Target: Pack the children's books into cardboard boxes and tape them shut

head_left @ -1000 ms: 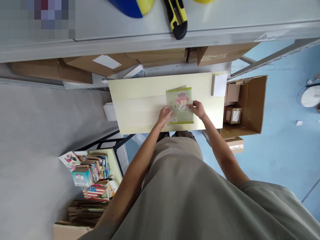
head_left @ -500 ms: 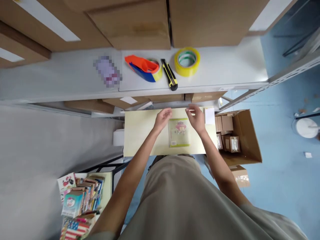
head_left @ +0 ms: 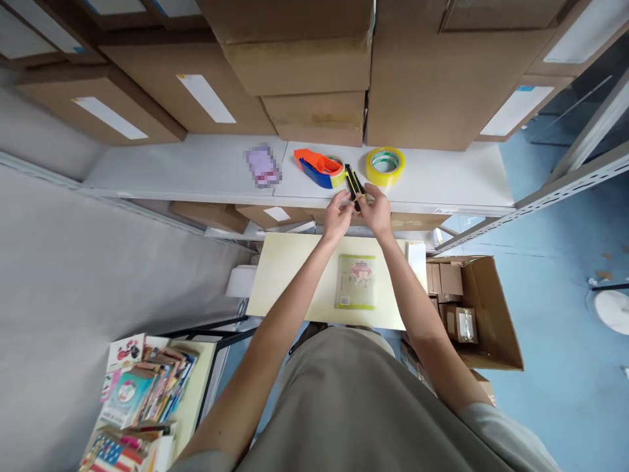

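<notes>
A black and yellow utility knife (head_left: 354, 183) lies at the front edge of the grey shelf, its lower end between my hands. My right hand (head_left: 376, 211) is closed on it from the right, thumb and fingers bent around the handle. From the left, my left hand (head_left: 338, 216) has its curled fingertips against the same lower end; its grip is partly hidden. Beside the knife rest an orange and blue tape dispenser (head_left: 318, 168) and a yellow roll of tape (head_left: 385, 165). Below my forearms, a thin green-edged book in clear wrap (head_left: 356, 282) lies flat on the pale tabletop (head_left: 289, 282).
Cardboard boxes (head_left: 314, 118) line the back of the shelf (head_left: 442, 177). An open carton (head_left: 496, 314) with small boxes stands right of the table. At lower left are stacked books (head_left: 162, 387). A blurred-out purple item (head_left: 263, 166) lies on the shelf's left part.
Both hands have moved forward from above the wrapped book to the utility knife and closed at its lower end. The view has tilted up, showing more boxes.
</notes>
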The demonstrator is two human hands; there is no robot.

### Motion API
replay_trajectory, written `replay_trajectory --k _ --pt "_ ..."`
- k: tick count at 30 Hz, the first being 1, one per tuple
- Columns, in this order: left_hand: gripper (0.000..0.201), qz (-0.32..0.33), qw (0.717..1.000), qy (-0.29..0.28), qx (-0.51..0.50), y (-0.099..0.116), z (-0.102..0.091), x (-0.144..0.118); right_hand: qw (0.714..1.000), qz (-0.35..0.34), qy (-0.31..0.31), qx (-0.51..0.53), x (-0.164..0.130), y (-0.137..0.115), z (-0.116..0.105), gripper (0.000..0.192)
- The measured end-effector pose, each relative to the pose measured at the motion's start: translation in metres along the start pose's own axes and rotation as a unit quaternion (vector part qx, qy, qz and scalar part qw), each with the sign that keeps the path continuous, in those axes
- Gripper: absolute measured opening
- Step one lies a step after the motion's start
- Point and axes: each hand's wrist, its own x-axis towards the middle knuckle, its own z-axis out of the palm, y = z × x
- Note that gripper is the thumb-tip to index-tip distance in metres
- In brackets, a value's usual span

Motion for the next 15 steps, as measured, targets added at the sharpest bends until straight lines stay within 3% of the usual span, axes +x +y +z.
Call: replay_trajectory --k 4,7,11,15 --pt "0.049 0.028 0.999 0.027 0.017 -0.011 -0.005 -0.051 0.998 0.037 0.016 0.045 -0.048 0.015 -0.005 0.075" --pt "0.054 -0.007 1.0 0.013 0.0 -0.02 -0.007 -0.097 0.994 0.073 0.005 0.081 -0.101 0.027 -0.003 0.071" --pt "0.053 -0.099 0.994 -0.042 -0.013 -0.05 -0.018 -0.158 0.983 0.136 -0.039 0.115 -0.182 0.05 0.005 0.068" --pt "0.048 -0.228 0.97 -0.084 0.005 -0.1 -0.041 -0.222 0.967 0.218 -0.098 0.091 -0.253 0.084 0.023 0.071"
